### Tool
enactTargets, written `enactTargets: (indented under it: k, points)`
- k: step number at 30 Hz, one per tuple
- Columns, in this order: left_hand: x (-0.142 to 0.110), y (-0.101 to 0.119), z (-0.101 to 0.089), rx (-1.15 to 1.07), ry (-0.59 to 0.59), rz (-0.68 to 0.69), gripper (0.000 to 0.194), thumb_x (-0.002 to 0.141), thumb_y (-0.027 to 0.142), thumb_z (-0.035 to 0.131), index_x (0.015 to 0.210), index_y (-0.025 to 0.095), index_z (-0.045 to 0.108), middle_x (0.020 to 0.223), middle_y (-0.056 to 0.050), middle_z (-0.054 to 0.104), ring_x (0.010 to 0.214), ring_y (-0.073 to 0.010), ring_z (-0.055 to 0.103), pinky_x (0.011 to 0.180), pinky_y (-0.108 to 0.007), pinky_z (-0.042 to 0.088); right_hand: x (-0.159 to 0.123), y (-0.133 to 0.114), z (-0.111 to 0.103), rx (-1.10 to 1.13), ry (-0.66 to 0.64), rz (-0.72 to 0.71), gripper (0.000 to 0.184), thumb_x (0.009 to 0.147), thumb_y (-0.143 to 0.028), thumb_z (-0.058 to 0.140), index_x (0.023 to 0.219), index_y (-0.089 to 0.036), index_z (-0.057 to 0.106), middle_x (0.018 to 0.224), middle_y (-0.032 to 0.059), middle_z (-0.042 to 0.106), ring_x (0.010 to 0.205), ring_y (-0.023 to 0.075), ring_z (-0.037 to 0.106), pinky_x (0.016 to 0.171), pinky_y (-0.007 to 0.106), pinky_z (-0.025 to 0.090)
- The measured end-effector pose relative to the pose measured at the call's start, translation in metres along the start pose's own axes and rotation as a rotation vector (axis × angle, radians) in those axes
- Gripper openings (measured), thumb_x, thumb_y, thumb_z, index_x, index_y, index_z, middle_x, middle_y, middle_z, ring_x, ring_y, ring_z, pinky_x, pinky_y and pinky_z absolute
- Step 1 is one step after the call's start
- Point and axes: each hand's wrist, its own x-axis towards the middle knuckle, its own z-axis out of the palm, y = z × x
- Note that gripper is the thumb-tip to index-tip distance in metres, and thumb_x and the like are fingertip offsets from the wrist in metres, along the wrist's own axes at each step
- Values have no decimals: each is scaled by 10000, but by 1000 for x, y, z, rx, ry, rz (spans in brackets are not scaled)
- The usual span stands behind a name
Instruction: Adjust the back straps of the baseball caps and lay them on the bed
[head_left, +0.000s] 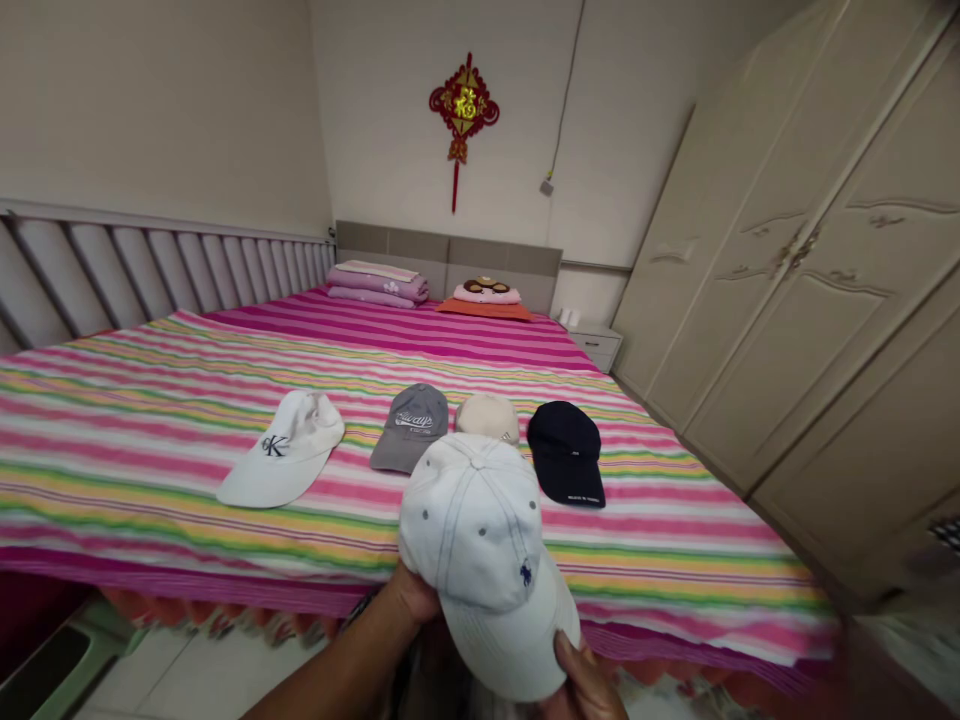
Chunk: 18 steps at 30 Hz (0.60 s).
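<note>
A white baseball cap [480,530] with a small dark blue logo is held up over the near edge of the bed, its brim tilted down to the lower right. My left hand [417,596] grips the cap's left rim, its fingers mostly hidden beneath. My right hand [585,682] pinches the brim, thumb on top. Behind it on the bed lie a grey cap [412,430] with white lettering, a cream cap [484,415] partly covered by the held one, and a black cap [566,450]. A white cap with dark letters [289,450] rests farther left.
The bed wears a striped blanket [187,400]. Folded purple bedding [379,287] and a pink pillow-like item [487,292] lie by the headboard [397,243]. A wardrobe [810,270] and nightstand [598,345] stand right. A pale green stool-like object [94,640] is at lower left.
</note>
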Motion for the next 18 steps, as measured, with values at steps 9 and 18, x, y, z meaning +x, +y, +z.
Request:
enactTargets:
  k: [9,18]
  points:
    - [-20,0,-42,44,184,-77,278,824,296,493,1011,140,627,887,-66,688,734,-154,631,684,-271,444,23,-92,-33,-107,178,-267,503,649,-343,714,1130,-292,577,955,22,714,961,206,622,964,386,392]
    - [-64,10,-95,52,241,-140,311,818,316,511,1083,182,604,1003,-83,660,867,-186,613,806,-328,411,116,-223,-28,-116,360,-523,283,883,-186,404,1061,-305,588,969,-30,708,832,96,642,802,263,479]
